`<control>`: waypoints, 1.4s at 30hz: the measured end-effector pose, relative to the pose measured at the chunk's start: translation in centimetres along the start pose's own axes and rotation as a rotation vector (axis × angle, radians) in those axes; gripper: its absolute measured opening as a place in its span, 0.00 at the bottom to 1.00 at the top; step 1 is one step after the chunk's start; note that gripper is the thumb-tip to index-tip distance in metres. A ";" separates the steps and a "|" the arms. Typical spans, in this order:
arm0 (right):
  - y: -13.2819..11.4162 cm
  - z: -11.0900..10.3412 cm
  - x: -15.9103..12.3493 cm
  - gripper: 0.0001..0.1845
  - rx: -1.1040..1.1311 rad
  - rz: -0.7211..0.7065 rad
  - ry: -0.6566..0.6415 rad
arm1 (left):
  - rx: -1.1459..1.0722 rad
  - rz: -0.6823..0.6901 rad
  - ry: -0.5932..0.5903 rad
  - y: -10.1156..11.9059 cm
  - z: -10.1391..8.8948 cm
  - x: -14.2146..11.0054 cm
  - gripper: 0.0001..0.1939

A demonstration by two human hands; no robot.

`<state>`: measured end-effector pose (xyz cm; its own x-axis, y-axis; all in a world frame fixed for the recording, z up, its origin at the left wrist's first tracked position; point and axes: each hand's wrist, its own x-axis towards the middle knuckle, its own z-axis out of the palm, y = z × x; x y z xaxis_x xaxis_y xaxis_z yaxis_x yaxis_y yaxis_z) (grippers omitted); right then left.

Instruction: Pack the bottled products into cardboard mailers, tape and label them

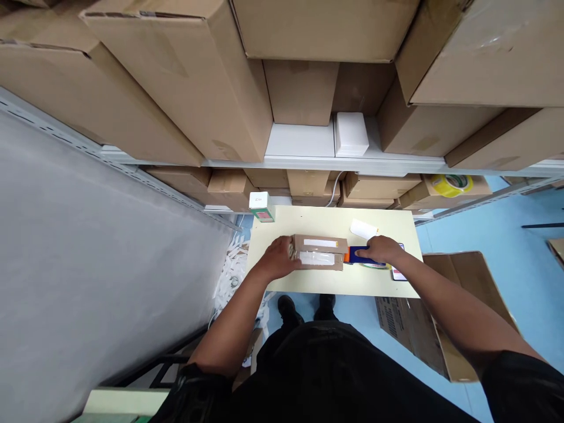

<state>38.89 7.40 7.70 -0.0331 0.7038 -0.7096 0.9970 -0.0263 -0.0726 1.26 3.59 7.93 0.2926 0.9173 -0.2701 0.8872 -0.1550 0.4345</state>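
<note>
A small cardboard box (318, 257) with white label strips lies on the cream table (304, 283). My left hand (278, 258) is wrapped round its left end, thumb on the near side. In my right hand (381, 249) is a blue tape dispenser (360, 254), its orange front end against the right end of the box. Part of the tape roll shows beneath that hand. Below my right wrist lies a phone (399, 274), partly covered. A white slip of paper (363, 229) sits just behind the dispenser.
A white and green small box (261, 207) stands at the table's back left corner. Shelves of large cartons (176, 70) rise behind. Yellow tape (452, 185) rests on a lower carton. An open carton (458, 282) is on the floor at right, paper scraps (231, 267) at left.
</note>
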 end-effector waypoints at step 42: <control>-2.2 13.0 -0.3 0.20 0.074 0.244 0.271 | -0.145 -0.015 0.414 -0.8 5.3 -0.1 0.29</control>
<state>35.76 -1.94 -1.05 0.2346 0.8328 -0.5014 0.9652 -0.2609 0.0181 2.46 1.65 3.06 0.0865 0.9933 0.0768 0.8226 -0.1147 0.5570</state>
